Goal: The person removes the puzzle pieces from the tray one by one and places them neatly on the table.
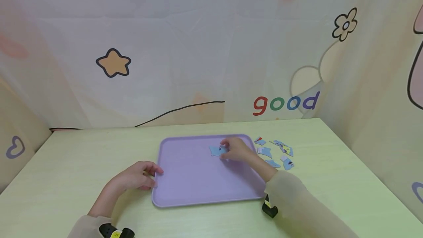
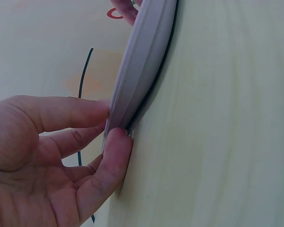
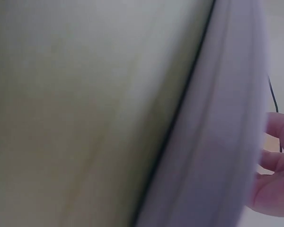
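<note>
A light purple tray (image 1: 198, 186) lies on the table in the head view. At its left edge, my left hand (image 1: 137, 175) grips the rim; the left wrist view shows the fingers (image 2: 116, 151) against the tray's side (image 2: 144, 52). My right hand (image 1: 236, 150) is over the upper right of the tray, pinching a light blue puzzle piece (image 1: 214, 151) at its right side. The tray's side (image 3: 213, 142) covers the right fingertips and the piece in the right wrist view, leaving part of the hand (image 3: 277, 184) visible.
Several blue, printed puzzle pieces (image 1: 264, 152) lie loose on the table (image 1: 330, 179), just right of the tray. A printed curtain (image 1: 185, 58) hangs behind the table, with more fabric along both sides.
</note>
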The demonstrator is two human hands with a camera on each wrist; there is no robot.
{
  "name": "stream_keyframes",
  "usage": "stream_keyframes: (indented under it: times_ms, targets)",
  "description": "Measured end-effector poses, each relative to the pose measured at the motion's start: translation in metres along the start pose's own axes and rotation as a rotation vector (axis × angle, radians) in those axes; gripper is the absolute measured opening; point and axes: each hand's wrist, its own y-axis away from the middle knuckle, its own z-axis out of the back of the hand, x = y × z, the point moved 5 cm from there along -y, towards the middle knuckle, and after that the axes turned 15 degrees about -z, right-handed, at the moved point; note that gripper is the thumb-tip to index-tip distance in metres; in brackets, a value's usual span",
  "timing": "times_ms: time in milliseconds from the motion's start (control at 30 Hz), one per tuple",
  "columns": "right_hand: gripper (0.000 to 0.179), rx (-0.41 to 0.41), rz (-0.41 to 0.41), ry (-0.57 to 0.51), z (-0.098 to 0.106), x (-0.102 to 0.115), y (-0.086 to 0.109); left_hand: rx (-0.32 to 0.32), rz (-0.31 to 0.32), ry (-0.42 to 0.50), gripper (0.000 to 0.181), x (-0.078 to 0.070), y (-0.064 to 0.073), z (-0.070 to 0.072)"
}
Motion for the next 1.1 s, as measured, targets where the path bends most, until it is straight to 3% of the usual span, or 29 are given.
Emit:
stream_keyframes:
  times_ms: [167,367,667,933,1100]
  targets:
    - [0.029,-0.021,0.038,0.023,-0.001,0.006,0.001,-0.002,0.003,-0.002,0.033,0.002,0.000,0.000]
    - [0.019,-0.015,-0.006,0.021,-0.002,0.008,0.003,-0.004,0.005,-0.001,0.033,0.002,0.000,-0.001]
    - [0.025,0.020,0.010,-0.035,-0.002,0.007,0.005,-0.004,0.008,0.011,0.032,0.000,0.000,-0.001]
    - [0.028,0.172,-0.081,-0.341,-0.002,-0.002,0.008,-0.010,0.021,0.003,0.032,0.000,0.000,-0.001]
    - [0.022,0.253,-0.078,-0.422,-0.002,-0.007,0.010,-0.002,0.014,-0.001,0.033,0.000,0.000,-0.001]
